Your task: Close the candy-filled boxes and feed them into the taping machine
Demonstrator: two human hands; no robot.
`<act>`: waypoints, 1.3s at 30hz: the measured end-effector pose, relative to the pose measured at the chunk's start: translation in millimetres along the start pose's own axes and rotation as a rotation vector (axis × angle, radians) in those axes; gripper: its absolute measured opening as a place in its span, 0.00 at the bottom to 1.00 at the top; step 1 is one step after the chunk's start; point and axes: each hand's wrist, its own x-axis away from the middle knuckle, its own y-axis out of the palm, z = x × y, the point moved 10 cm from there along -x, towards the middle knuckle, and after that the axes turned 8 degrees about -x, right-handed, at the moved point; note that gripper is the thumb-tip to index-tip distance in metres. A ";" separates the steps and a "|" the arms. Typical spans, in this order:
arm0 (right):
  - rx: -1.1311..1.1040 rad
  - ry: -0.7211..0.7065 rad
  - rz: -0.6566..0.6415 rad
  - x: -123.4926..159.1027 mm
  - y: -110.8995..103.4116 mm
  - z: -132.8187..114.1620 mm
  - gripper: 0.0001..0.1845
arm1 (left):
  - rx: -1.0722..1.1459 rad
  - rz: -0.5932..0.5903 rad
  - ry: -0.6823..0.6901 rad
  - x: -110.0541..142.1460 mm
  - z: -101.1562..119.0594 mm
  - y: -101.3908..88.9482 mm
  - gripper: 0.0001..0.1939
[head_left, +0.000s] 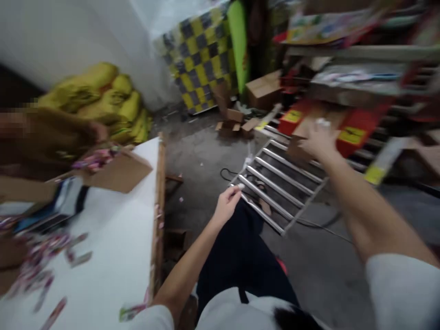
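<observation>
My right hand (321, 140) reaches forward and grips a brown cardboard box (298, 150) on the metal roller conveyor (280, 172), fingers over its top and thumb at its near side. Motion blurs this hand. My left hand (228, 201) is held low by the conveyor's near end, its fingers curled in. I make out nothing held in it. White covers show at fingertips of both hands. Red boxes with yellow labels (354, 134) flank the cardboard box on the rollers.
On the left, a white table (120, 229) bears wrapped sticks (44, 252) and an open carton (120, 172) of small packets. A co-worker in brown (44, 142) stands behind it. Yellow sacks (99, 96) lie by the wall; cartons (228, 123) and cables (319, 224) are on the floor.
</observation>
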 end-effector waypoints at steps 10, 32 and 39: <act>-0.226 -0.109 0.077 70.0 59.7 0.8 0.58 | -0.988 0.851 -0.260 47.5 -50.5 -404.6 0.28; -0.807 -0.958 -0.641 302.1 102.0 -439.1 0.22 | -1.219 0.324 -0.353 300.8 -63.0 -425.6 0.16; -0.901 -1.237 -0.632 457.0 72.8 -568.0 0.22 | -1.173 0.524 -0.135 411.8 -2.9 -364.5 0.09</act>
